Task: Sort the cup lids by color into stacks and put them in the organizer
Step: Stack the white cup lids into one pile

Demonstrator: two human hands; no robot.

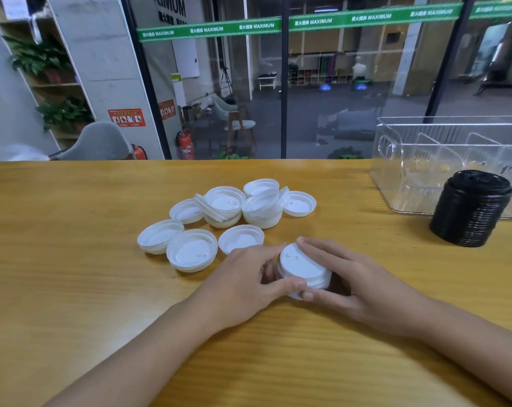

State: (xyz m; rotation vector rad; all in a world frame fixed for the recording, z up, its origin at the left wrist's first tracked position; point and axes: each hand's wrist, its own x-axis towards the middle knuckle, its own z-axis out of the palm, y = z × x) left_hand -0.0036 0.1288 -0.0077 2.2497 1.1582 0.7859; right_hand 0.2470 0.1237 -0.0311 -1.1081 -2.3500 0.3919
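A small stack of white lids [303,267] stands top-up on the wooden table [72,245], just in front of me. My left hand [249,284] grips its left side, thumb curled along the front rim. My right hand [346,282] holds the right side, fingers over the back edge and thumb at the front. Behind it lie several loose white lids [228,212], most upside down, some overlapping. A tall stack of black lids [472,208] stands at the right, in front of the clear plastic organizer [396,160].
The organizer has upright dividers and sits against the table's far right edge. A glass wall runs along the far side of the table. Bare wood stretches to the left and along the front of the table.
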